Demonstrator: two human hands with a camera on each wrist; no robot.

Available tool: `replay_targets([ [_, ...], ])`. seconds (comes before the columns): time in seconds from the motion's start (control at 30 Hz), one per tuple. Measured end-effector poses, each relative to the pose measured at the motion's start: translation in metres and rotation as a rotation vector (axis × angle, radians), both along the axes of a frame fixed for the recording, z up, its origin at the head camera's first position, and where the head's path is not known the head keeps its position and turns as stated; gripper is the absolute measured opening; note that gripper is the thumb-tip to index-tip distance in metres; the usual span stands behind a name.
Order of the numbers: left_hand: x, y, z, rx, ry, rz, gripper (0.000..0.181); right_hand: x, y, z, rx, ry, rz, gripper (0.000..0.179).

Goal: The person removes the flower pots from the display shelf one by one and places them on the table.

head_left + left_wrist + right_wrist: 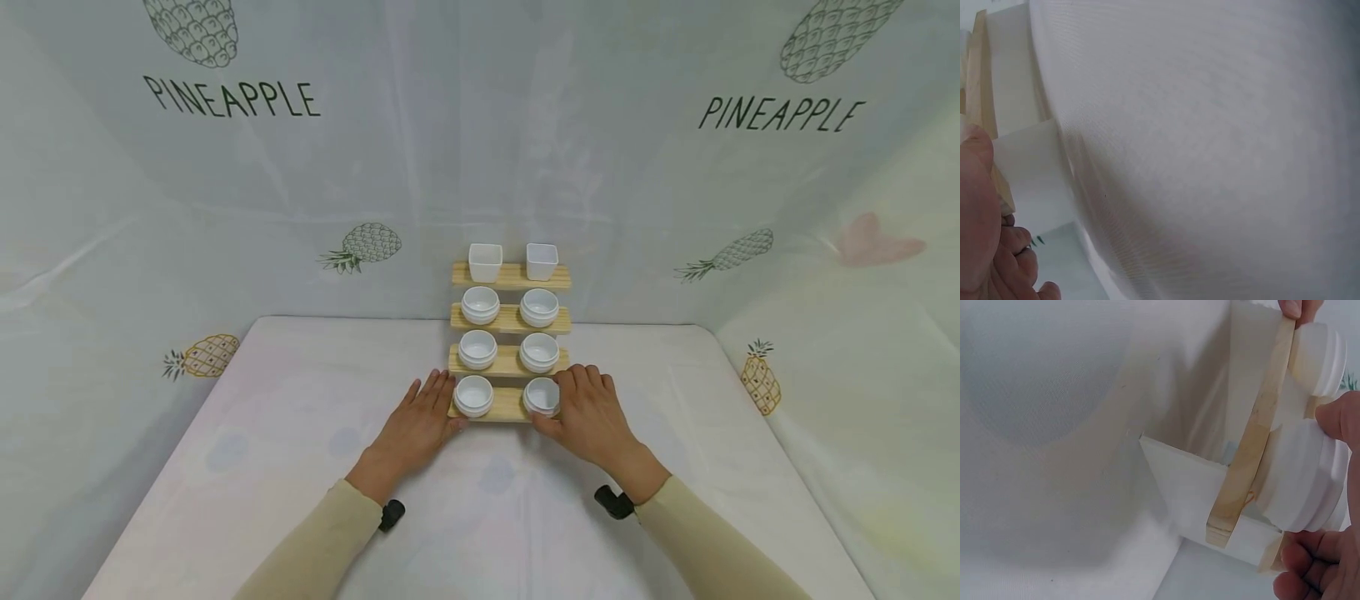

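Observation:
A tiered stand with pale wooden shelves (507, 406) and white side panels (1035, 178) rises on the table. Two round white bowls (473, 393) sit on its lowest shelf. My right hand (596, 421) grips the right-hand bowl (1300, 475), thumb at its front and fingers round its outer side. That bowl stands close over the shelf's right end. At the opposite end of the same shelf, my left hand (420, 421) holds the board, its thumb (975, 147) against the front edge and its fingers along the side.
Pairs of round white bowls (477, 348) stand on the two middle shelves. The top shelf carries two square white cups (485, 262). Behind the stand hangs a pale curtain (487, 142) printed with pineapples. A pale cloth (480, 517) covers the table.

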State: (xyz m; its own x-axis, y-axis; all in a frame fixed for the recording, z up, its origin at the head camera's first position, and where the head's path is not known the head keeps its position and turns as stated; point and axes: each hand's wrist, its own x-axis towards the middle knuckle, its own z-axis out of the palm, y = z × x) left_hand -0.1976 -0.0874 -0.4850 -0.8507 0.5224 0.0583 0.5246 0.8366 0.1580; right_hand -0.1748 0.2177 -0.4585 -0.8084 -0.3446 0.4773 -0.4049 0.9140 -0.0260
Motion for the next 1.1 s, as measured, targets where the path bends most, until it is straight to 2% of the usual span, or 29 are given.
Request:
replay_targets([
  [0.3, -0.002, 0.003, -0.003, -0.002, 0.020, -0.014, 0.081, 0.008, 0.012, 0.009, -0.021, -0.036, -0.028, 0.062],
  [0.67, 0.000, 0.005, -0.003, -0.008, 0.012, -0.005, 0.081, 0.016, 0.067, 0.022, -0.015, 0.026, -0.060, 0.059],
  [0.87, 0.000, 0.003, -0.005, -0.012, 0.001, 0.001, 0.081, 0.003, 0.089, 0.017, -0.019, 0.056, -0.057, 0.060],
  [0.93, 0.000, 0.002, -0.005, -0.009, -0.005, 0.006, 0.080, -0.005, 0.092, 0.013, -0.024, 0.026, -0.068, 0.061],
  [1.1, -0.001, 0.001, -0.007, 0.003, -0.002, 0.003, 0.080, -0.023, 0.094, -0.001, -0.043, -0.113, -0.121, 0.063],
])
